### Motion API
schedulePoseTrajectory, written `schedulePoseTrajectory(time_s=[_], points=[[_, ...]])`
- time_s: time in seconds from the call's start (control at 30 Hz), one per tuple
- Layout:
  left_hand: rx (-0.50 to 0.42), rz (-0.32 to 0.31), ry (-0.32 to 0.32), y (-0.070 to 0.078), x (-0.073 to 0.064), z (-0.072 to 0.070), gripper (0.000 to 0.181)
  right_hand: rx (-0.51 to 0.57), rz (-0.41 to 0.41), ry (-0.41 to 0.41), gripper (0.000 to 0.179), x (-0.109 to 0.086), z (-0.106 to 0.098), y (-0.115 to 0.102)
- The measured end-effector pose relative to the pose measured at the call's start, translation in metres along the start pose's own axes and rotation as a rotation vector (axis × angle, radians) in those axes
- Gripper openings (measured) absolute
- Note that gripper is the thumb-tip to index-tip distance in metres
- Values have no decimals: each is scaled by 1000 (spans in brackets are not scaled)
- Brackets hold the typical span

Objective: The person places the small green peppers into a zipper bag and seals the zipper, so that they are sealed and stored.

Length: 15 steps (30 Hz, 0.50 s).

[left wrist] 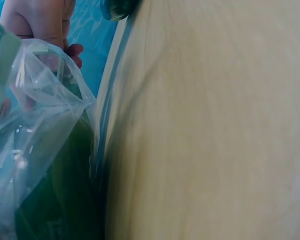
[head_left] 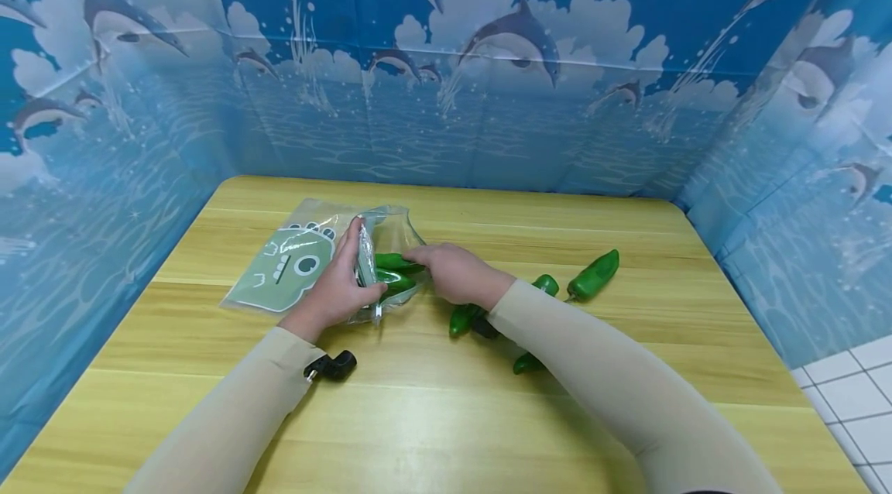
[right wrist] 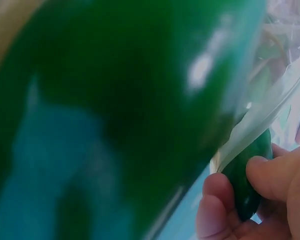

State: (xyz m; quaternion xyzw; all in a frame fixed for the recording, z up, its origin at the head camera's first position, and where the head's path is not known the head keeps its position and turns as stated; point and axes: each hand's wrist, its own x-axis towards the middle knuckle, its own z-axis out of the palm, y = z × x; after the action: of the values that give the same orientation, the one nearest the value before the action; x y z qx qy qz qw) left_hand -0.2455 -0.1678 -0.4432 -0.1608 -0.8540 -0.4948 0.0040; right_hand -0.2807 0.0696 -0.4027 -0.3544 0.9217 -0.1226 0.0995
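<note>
A clear zip bag (head_left: 286, 281) with a pale green cartoon print lies on the table. My left hand (head_left: 333, 289) grips it near its opening, thumb toward the mouth. Inside the bag rests a green pepper (head_left: 393, 279), also visible through the plastic (left wrist: 65, 190) in the left wrist view. My right hand (head_left: 460, 273) pinches another green pepper (right wrist: 245, 192) by its end, thumb against fingers, with its other part inside the bag's mouth. A large green pepper (right wrist: 125, 75) fills the near side of the right wrist view.
Loose green peppers lie to the right: one green pepper (head_left: 592, 275) farthest out, others (head_left: 463, 319) beneath or beside the right forearm. A black wrist mount (head_left: 334, 365) sits at the left cuff. A dolphin-print curtain (head_left: 488, 122) stands behind the wooden table (head_left: 390, 416).
</note>
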Motion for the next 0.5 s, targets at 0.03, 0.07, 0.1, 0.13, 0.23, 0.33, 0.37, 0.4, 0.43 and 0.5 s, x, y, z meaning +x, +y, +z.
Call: schedulePoseTrajectory(time_s=[0.03,0.07,0.1,0.13,0.23,0.33,0.37,0.4,0.43,0.5], points=[[0,0,-1,0,0,0,122,11,6,7,61,0,0,0],[1,1,-2,1,0,0,122,21,11,14,61,1,0,0],[3,3,-1,1,0,0,122,25,13,20,59,1,-1,0],[4,5,0,1,0,0,121,27,13,23,56,2,-1,1],[6,10,0,1,0,-1,121,16,-8,29,47,4,0,1],[3,13,-2,1,0,0,121,9,-26,28,43,7,0,1],[2,15,-3,0,0,0,121,10,-27,26,43,7,1,0],[0,16,-3,0,0,0,121,14,-26,23,44,8,1,0],[-1,17,-2,0,0,0,121,16,-23,21,44,8,1,0],[-3,17,0,1,-1,0,121,21,-8,21,47,9,1,-1]])
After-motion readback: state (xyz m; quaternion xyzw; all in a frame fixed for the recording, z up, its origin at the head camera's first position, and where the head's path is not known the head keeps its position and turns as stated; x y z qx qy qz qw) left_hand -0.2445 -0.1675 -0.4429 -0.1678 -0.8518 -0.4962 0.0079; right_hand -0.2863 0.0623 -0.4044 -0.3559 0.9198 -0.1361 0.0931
